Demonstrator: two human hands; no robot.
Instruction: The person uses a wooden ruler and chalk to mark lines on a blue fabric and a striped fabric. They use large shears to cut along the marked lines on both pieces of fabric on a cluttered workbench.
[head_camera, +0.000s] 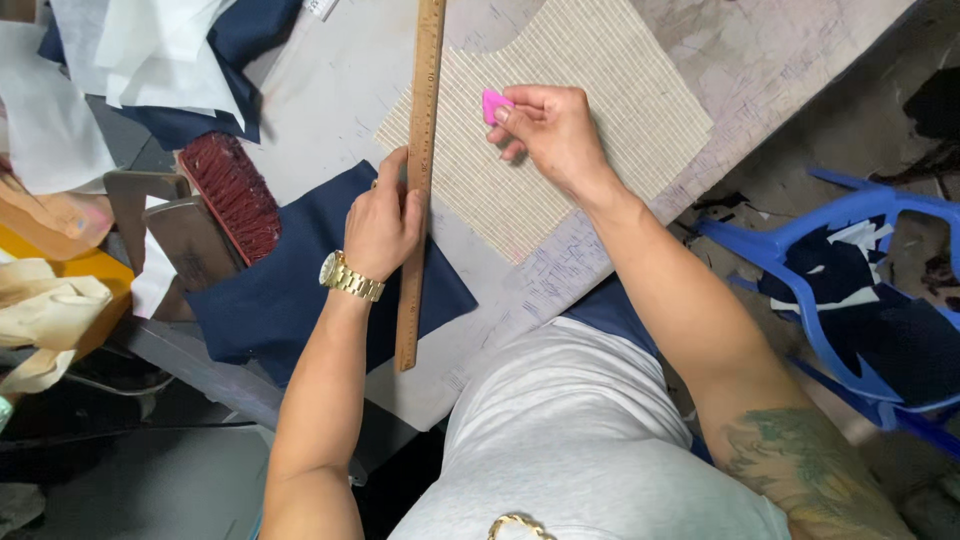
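My left hand (385, 222), with a gold watch on its wrist, presses down on a long wooden ruler (421, 130). The ruler lies across the left edge of a beige woven fabric piece (600, 100) and over a dark blue cloth piece (290, 290). My right hand (550, 130) hovers over the beige fabric, just right of the ruler, pinching a small pink piece of tailor's chalk (493, 104) between thumb and fingers.
A grey worktable (330, 90) bears pen marks. A red-bristled brush (232, 192) lies left of the blue cloth. White and dark blue cloth pieces (160, 50) pile at the back left. A blue plastic chair (860, 290) with scraps stands at the right.
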